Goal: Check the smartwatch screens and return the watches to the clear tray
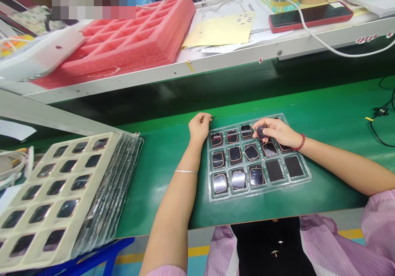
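Observation:
A clear plastic tray (305, 180) with a grid of pockets lies on the green belt (333, 107). Most pockets hold small square watch bodies (235, 154); two pockets at the front right are bare. My right hand (277, 131) hovers over the tray's far right pockets and pinches one dark watch body (261, 131) between fingers and thumb. My left hand (200, 126) rests with fingers curled at the tray's far left corner, touching its edge. A thin bracelet circles my left wrist and a red bead bracelet my right.
A stack of similar trays (70, 185) with dark watch bodies sits at the left on a blue stand. On the shelf behind lie a pink foam grid tray (129, 37), yellow papers (222, 29), a red phone (311, 16) and a white cable. Black cables lie far right.

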